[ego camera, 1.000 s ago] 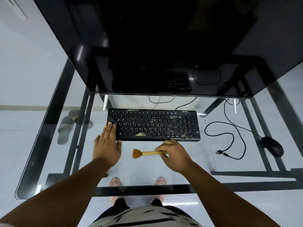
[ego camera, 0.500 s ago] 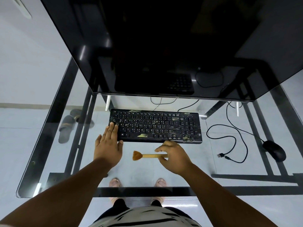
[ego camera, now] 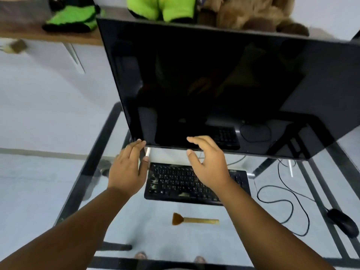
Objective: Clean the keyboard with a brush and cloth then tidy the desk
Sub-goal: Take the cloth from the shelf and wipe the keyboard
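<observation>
1. Above the keyboard (ego camera: 194,182), I am seeing both hands raised toward the lower edge of the monitor (ego camera: 224,90). The left hand (ego camera: 127,170) is hanging off the keyboard's left end with its fingers straight and close together, gripping nothing. The right hand (ego camera: 210,162) is hovering over the middle of the keys with its fingers spread and relaxed, also gripping nothing.
2. I am judging that the hands are heading for something near the monitor's base; whether either fingertip is touching the bezel, I cannot tell.
3. On the glass bench (ego camera: 116,221), the brush (ego camera: 192,220) is lying flat and unattended, well apart from both hands and near the keyboard's front edge. Its bristles are pointing to the left and its handle to the right, so I am reading it as parked within easy reach of the right hand.
4. No cloth is showing anywhere in view.
5. The keyboard is sitting square to the bench front, just below the monitor. Its black keys are carrying pale smears and patches, heaviest along the front row and left side, so I am judging the cleaning as unfinished.
6. To the right, the mouse (ego camera: 343,223) is resting near the bench edge with its cable (ego camera: 288,203) looping loosely across the glass, which I am judging as tidying still outstanding.
</observation>
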Tool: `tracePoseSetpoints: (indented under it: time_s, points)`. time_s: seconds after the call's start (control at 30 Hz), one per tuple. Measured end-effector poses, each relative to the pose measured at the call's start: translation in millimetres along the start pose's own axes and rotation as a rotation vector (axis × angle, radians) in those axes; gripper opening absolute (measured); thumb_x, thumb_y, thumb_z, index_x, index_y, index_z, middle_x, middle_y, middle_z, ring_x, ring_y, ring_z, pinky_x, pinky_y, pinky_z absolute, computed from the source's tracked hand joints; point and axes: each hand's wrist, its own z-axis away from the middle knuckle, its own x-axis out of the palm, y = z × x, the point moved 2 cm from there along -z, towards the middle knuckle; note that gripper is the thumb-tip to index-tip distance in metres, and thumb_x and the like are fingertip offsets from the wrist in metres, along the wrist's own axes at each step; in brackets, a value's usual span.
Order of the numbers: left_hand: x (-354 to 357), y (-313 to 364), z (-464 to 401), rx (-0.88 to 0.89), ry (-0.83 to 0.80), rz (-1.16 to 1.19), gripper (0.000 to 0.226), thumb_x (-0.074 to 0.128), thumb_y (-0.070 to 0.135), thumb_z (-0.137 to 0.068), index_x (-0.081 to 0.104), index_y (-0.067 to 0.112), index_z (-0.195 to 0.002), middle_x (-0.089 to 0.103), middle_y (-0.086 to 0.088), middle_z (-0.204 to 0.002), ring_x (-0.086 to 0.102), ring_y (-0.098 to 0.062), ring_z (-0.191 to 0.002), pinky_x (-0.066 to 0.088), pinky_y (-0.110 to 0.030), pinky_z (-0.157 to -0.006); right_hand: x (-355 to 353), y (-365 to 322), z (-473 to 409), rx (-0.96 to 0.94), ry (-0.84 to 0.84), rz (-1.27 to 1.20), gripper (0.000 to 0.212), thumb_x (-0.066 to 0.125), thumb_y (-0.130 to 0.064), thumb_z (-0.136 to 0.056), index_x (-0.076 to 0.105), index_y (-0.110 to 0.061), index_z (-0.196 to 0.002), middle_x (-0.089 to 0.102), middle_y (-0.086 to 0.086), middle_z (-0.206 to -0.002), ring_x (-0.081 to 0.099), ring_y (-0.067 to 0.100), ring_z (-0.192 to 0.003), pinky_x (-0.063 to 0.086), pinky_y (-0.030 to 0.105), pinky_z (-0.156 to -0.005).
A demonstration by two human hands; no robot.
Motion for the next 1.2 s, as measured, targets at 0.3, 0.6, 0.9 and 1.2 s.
tracePoseSetpoints:
  time_s: [0.3, 0.6, 0.9, 1.2]
  points:
    - [-132.3, -18.0, -74.9, 0.087, 0.374, -0.048, 0.042, 0.043, 0.03, -0.093, 0.051, 0.012, -0.13, 0.057, -0.008, -0.13, 0.05, -0.027, -0.118, 0.036, -0.038, -0.096, -2.9, -133.5, -99.8, -0.339, 0.214, -0.09, 0.027, 0.062, -0.008, -0.09, 0.067, -0.01, -0.117, 0.063, -0.003, -0.111, 0.059, 0.005, -0.106, 0.048, 0.021, -0.092]
    - [-227.5, -78.2, -161.5, 0.024, 0.495, -0.158, 0.054, 0.036, 0.034, -0.093, 0.036, 0.019, -0.145, 0.033, 0.0, -0.156, 0.031, -0.021, -0.141, 0.026, -0.044, -0.108, 16.4, -250.8, -206.9, -0.507, 0.349, -0.057, 0.025, 0.062, -0.01, -0.083, 0.07, -0.008, -0.107, 0.066, 0.003, -0.103, 0.061, 0.013, -0.095, 0.048, 0.022, -0.087]
    - [-244.3, -146.7, -219.6, -0.085, 0.181, -0.316, 0.075, 0.028, 0.033, -0.081, 0.017, 0.018, -0.154, 0.011, 0.0, -0.163, 0.009, -0.018, -0.149, 0.009, -0.044, -0.119, 93.6, -287.2, -314.2, -0.161, -0.265, 0.485, 0.06, 0.056, -0.019, -0.083, 0.041, -0.013, -0.14, 0.041, 0.011, -0.142, 0.045, 0.031, -0.13, 0.041, 0.042, -0.106]
    - [-232.8, -167.9, -232.9, -0.044, 0.109, -0.411, 0.079, 0.044, 0.042, -0.091, 0.004, 0.022, -0.155, -0.004, 0.004, -0.163, 0.003, -0.014, -0.15, 0.007, -0.039, -0.119, 134.2, -276.5, -339.5, -0.064, -0.558, 0.725, 0.069, 0.049, -0.052, -0.094, 0.035, -0.012, -0.147, 0.034, 0.012, -0.154, 0.036, 0.029, -0.138, 0.034, 0.038, -0.11]
